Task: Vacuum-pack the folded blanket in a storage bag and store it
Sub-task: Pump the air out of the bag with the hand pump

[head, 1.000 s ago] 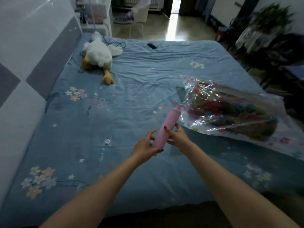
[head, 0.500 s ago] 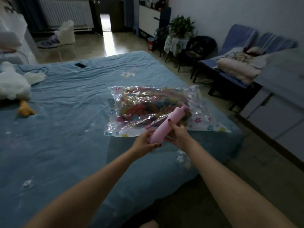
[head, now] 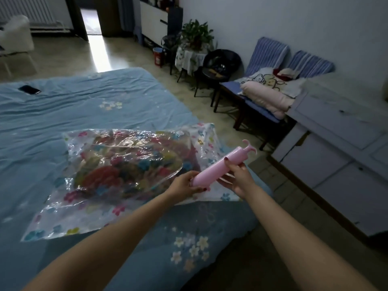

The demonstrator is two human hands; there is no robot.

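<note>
A clear flower-printed storage bag lies flat on the blue bed, with the colourful folded blanket inside it. Just right of the bag I hold a pink hand pump in the air, tilted with its handle up and to the right. My left hand grips the pump's lower end. My right hand grips the barrel higher up, thumb on top.
The bed with its blue flowered sheet fills the left; a black phone lies at its far side. Right of the bed edge stand a grey cabinet, a blue chair with folded bedding, a dark chair and a plant.
My view has swung right from the duck toy toward the bag and cabinet. Both hands have carried the pump along to the bag's right edge, keeping the same hold.
</note>
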